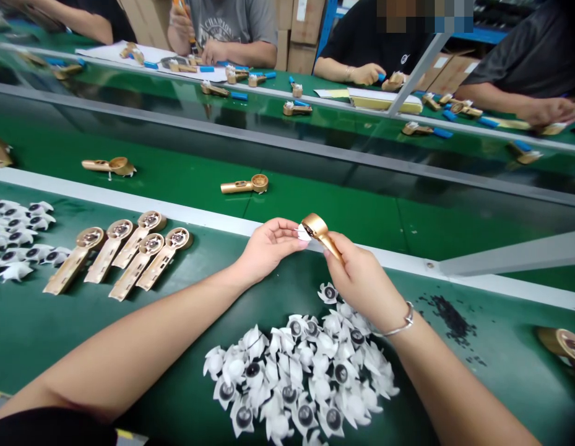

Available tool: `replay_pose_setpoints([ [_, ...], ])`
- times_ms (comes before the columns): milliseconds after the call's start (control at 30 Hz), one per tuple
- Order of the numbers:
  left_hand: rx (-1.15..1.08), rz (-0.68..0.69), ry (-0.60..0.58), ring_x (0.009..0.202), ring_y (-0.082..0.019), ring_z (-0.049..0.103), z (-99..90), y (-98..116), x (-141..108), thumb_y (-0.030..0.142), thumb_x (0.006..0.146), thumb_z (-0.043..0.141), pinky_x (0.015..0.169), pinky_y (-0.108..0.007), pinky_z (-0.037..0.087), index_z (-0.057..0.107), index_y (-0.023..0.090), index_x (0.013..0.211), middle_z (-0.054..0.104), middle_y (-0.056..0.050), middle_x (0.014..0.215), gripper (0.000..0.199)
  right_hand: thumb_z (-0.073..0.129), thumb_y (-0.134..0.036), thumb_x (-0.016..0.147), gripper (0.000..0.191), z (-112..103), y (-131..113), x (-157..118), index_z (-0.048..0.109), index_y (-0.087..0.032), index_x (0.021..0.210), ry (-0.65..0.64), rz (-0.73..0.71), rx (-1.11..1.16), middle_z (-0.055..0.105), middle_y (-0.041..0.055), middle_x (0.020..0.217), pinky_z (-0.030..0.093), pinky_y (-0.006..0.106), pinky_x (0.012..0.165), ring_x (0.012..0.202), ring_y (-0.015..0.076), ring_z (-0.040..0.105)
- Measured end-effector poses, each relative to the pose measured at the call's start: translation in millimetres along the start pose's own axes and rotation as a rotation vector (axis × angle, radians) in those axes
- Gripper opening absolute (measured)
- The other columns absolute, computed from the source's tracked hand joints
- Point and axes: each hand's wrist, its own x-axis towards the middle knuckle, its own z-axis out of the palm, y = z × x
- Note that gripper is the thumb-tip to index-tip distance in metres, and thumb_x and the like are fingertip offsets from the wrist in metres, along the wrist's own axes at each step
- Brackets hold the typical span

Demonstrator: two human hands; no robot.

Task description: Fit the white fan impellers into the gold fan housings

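My right hand is closed round the handle of a gold handheld fan housing, its round head tilted up and to the left. Between the fingertips of my left hand is a white fan blade, held right against the open side of that head. How far the blade sits inside cannot be made out. Below my hands a heap of white fan blades with dark hubs covers the green bench. To the left lie several gold fan housings, face up and side by side.
More white blades stand in rows at the far left. Small black parts are scattered at the right. Beyond a white rail, a green conveyor carries gold housings. Several co-workers sit across a framed divider.
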Motion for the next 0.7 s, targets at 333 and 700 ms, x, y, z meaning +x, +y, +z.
replay_pose_setpoints([
  [333,-0.029,-0.075,0.033,0.077,-0.015,0.073,1.6,4.4,-4.0,0.022,0.059,0.090,0.089,-0.033,0.055,0.074,0.014,0.088,0.078,-0.004,0.082,0.034,0.037,-0.020,0.095,0.032,-2.3,-7.6,-0.1,0.052,-0.012,0.122,-0.044,-0.100,-0.270,0.068,0.0114,0.089,0.037,0.030,0.057,0.067,0.0211,0.061],
  [700,0.176,-0.154,0.007,0.081,-0.019,0.075,-0.9,9.0,-3.3,0.036,0.064,0.086,0.077,-0.029,0.058,0.075,0.013,0.086,0.077,-0.008,0.082,0.034,0.041,-0.030,0.099,0.036,-0.6,-15.0,-6.6,0.053,-0.012,0.127,-0.066,-0.155,-0.445,0.071,0.0119,0.091,0.028,0.032,0.051,0.062,0.0214,0.063],
])
